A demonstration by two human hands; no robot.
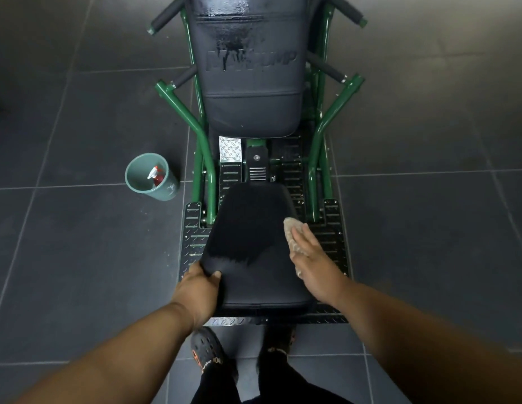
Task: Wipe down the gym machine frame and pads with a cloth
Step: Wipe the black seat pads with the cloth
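A green-framed gym machine (203,141) stands before me, with a black seat pad (251,246) close by and a black back pad (249,83) further off. The far part of the seat pad looks darker and wet, and wet streaks run down the back pad. My right hand (311,263) lies flat on a beige cloth (292,233) and presses it against the seat pad's right edge. My left hand (200,287) grips the seat pad's near left corner, thumb on top.
A teal bucket (143,182) holding a red spray bottle (156,176) stands on the dark tiled floor left of the machine. A black checker-plate base (192,237) lies under the seat. My feet in dark clogs (208,354) are just behind it.
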